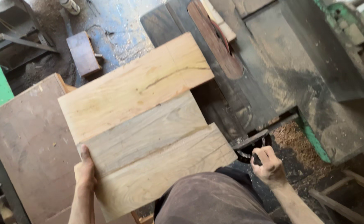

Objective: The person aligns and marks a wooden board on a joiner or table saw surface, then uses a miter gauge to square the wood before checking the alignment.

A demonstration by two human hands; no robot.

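Wooden boards (144,124) gripped by left hand (85,171); right hand (267,166) clenches half-hidden handwheel (252,146).

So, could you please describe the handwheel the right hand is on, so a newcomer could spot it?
Start at the saw table. At its near edge, beside the sawdust pile, the right hand grips a handwheel. It is the only black round metal part there, right of the pale boards.
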